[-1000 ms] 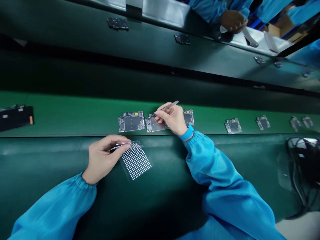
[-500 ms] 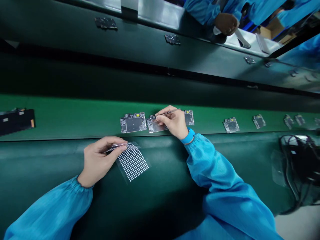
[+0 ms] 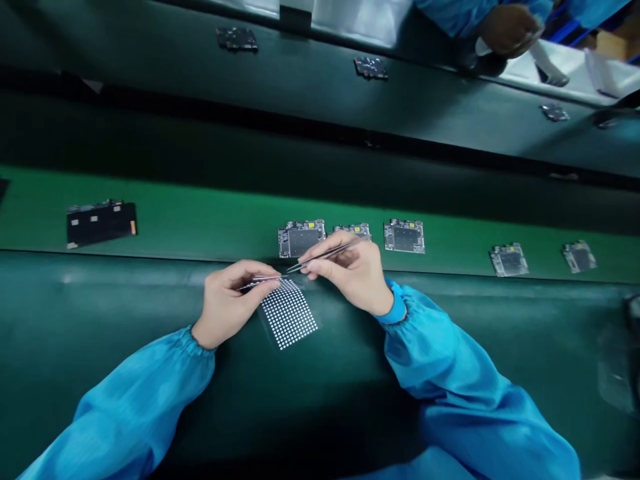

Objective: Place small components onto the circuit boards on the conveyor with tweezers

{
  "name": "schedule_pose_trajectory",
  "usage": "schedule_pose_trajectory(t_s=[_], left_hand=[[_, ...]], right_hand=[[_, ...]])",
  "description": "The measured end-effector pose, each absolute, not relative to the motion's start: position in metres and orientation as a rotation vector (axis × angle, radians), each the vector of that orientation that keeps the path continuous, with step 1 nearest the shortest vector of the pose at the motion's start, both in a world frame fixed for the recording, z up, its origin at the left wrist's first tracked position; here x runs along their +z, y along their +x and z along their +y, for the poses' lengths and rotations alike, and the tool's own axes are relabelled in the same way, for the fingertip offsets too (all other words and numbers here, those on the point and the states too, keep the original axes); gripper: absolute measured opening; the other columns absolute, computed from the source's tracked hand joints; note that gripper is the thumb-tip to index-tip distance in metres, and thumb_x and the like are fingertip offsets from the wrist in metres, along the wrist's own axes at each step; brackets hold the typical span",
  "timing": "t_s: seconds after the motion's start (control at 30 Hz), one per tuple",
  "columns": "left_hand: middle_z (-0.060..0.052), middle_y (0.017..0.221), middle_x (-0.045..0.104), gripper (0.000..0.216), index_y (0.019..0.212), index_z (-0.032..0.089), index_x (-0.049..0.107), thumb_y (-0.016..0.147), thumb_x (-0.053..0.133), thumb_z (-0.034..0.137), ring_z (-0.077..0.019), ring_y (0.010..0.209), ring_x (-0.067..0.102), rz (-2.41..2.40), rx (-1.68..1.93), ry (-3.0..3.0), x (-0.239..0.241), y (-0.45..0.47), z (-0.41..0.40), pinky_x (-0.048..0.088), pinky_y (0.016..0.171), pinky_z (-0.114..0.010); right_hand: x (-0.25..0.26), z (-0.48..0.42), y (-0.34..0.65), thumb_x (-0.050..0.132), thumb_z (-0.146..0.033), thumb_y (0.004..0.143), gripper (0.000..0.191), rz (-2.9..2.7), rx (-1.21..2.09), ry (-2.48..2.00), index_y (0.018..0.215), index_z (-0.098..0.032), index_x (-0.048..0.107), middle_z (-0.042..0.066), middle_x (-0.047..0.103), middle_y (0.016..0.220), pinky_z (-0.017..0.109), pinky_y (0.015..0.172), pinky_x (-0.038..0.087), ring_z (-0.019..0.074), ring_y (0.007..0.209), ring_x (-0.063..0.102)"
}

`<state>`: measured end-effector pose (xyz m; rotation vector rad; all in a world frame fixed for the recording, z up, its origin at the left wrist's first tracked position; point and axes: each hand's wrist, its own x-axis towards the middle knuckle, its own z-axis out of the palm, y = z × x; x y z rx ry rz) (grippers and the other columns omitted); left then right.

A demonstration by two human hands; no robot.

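Observation:
My left hand (image 3: pixel 231 297) pinches the upper edge of a clear sheet of small white dots (image 3: pixel 290 315) that lies on the dark green ledge. My right hand (image 3: pixel 350 270) grips metal tweezers (image 3: pixel 320 257), with the tips down at the sheet's top edge, close to my left fingers. Just behind my hands, three circuit boards lie on the bright green belt (image 3: pixel 200 220): one on the left (image 3: pixel 301 238), a middle one (image 3: pixel 353 231) partly hidden by my right hand, and one on the right (image 3: pixel 405 237).
More boards (image 3: pixel 509 259) (image 3: pixel 579 256) lie further right on the belt, and a black module (image 3: pixel 101 223) lies at the left. A far belt carries dark parts (image 3: pixel 371 67). Another person's hand (image 3: pixel 507 28) works at the top right, over a white surface.
My right hand has come back from the middle board on the belt to the dot sheet, bringing the tweezers. The view has shifted, so the boards appear further right.

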<state>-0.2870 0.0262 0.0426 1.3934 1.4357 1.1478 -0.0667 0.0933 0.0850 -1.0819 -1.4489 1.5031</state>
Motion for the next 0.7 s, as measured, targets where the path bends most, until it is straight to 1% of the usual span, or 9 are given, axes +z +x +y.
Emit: schedule_pose_trajectory(t_s=[0.13,0.2,0.33,0.47,0.6,0.7], left_hand=[[-0.002,0.087,0.082,0.009,0.09,0.02,0.079,0.082,0.083,0.022,-0.0158,0.077,0.077,1.42,1.154,1.4,0.0442,-0.2856,0.0272,0.063,0.07,-0.023],[-0.002,0.085,0.081,0.008,0.088,0.019,0.078,0.082,0.083,0.022,-0.0152,0.075,0.077,1.411,1.165,1.404,0.0458,-0.2848,0.0279,0.063,0.068,-0.022],[-0.003,0.082,0.081,0.009,0.086,0.018,0.078,0.082,0.082,0.025,-0.015,0.071,0.076,1.417,1.17,1.405,0.0468,-0.2847,0.0284,0.062,0.064,-0.022],[-0.003,0.081,0.08,0.012,0.086,0.018,0.078,0.083,0.082,0.029,-0.0154,0.069,0.075,1.44,1.155,1.406,0.0453,-0.2864,0.0281,0.062,0.062,-0.023],[-0.003,0.079,0.08,0.013,0.087,0.018,0.078,0.082,0.083,0.03,-0.0156,0.069,0.075,1.455,1.161,1.413,0.0459,-0.2873,0.0284,0.061,0.063,-0.023],[-0.002,0.081,0.081,0.013,0.089,0.019,0.079,0.082,0.083,0.03,-0.0158,0.07,0.076,1.467,1.16,1.415,0.0458,-0.2878,0.028,0.062,0.064,-0.024]], right_hand=[[0.0833,0.0874,-0.0723,0.087,-0.032,0.081,0.025,-1.499,1.48,-1.051,0.064,-0.017,0.077,0.009,0.077,0.089,0.031,0.067,0.064,0.0184,0.076,0.073],[0.0813,0.0867,-0.0721,0.088,-0.032,0.08,0.023,-1.48,1.502,-1.055,0.066,-0.018,0.077,0.008,0.077,0.089,0.032,0.067,0.064,0.0181,0.076,0.073],[0.0785,0.0859,-0.0735,0.089,-0.033,0.078,0.018,-1.436,1.568,-1.055,0.075,-0.019,0.078,0.007,0.078,0.09,0.033,0.062,0.063,0.0172,0.07,0.071],[0.0784,0.0852,-0.076,0.089,-0.035,0.078,0.021,-1.447,1.56,-1.059,0.073,-0.019,0.077,0.007,0.078,0.09,0.033,0.063,0.063,0.0176,0.071,0.071],[0.0791,0.0843,-0.0764,0.089,-0.036,0.078,0.021,-1.448,1.541,-1.054,0.073,-0.019,0.077,0.008,0.078,0.09,0.033,0.065,0.063,0.0192,0.077,0.073],[0.0787,0.0837,-0.0755,0.089,-0.034,0.078,0.02,-1.447,1.529,-1.059,0.074,-0.019,0.077,0.008,0.078,0.091,0.033,0.065,0.064,0.0195,0.077,0.073]])
